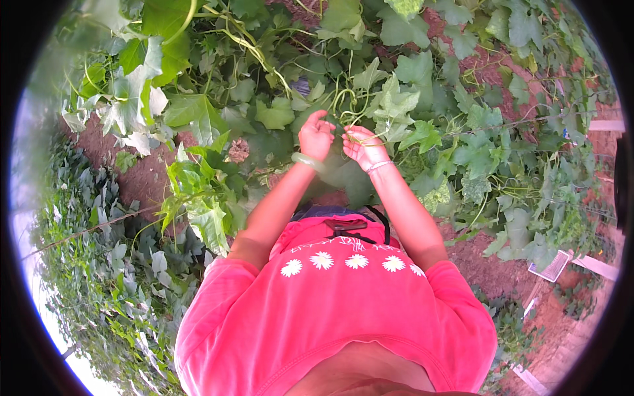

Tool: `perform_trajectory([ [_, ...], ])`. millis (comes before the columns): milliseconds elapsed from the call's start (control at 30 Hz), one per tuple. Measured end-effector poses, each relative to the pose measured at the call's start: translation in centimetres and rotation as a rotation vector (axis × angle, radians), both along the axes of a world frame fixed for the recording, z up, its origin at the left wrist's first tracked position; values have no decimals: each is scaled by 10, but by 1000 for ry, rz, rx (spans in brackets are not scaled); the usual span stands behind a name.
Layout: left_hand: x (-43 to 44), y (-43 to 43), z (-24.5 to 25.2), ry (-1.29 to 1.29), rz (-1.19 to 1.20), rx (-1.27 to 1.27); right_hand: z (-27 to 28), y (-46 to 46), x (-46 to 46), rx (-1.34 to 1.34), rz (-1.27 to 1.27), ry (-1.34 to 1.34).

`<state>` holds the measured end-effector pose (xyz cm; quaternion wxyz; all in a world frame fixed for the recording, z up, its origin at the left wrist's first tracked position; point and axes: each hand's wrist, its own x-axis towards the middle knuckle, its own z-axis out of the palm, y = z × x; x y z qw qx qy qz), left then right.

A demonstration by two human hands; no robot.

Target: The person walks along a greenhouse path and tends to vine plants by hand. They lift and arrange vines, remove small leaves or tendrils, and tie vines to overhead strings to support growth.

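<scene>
In front of me a leafy climbing vine [394,106] spreads lobed green leaves and pale curling stems. My right hand [365,147], with a thin bracelet at the wrist, pinches a thin vine stem [364,123] between thumb and fingers. Just left of it my left hand [317,136] is raised with its fingers curled, close to the same tangle of stems. Whether something thin lies between those fingers is unclear. A pale green bangle [308,161] circles the left wrist. Large blurred leaves fill the space below both hands.
A thin wire [515,123] runs through the foliage at right, and another wire [94,228] crosses at lower left. Bright leafy shoots [198,198] stand by my left forearm. Reddish soil [143,173] shows between plants. A white plastic basket [550,266] lies at right.
</scene>
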<state>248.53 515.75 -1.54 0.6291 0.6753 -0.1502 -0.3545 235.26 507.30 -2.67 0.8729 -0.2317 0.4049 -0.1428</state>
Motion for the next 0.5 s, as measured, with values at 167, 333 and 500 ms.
perform_trajectory([
  [167, -3, 15, 15, -172, 15, -69, -2, 6, 2, -3, -1, -90],
  [333, -17, 29, 48, -475, -164, -83, 2, 10, 3, -103, 34, -67],
  [500, -11, 25, 73, -565, -484, 56, -4, 12, 6, -306, 134, 20],
])
